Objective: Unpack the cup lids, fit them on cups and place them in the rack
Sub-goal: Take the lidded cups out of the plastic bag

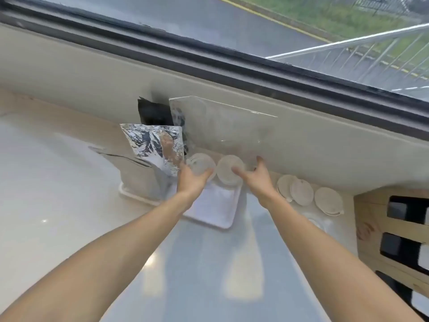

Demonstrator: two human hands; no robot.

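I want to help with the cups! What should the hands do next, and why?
Probably press the lid down. The right hand is at the lid with its fingers spread, over the white tray, and the left hand holds a clear cup beside it. More lids wait on the counter to the right.

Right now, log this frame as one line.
left hand: grips cup | right hand: fingers on lid | loose lids right of tray

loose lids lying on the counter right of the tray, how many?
3 lids: two overlapping at the wall, behind and in front, one further right near the wooden rack. More may be hidden by the right hand.
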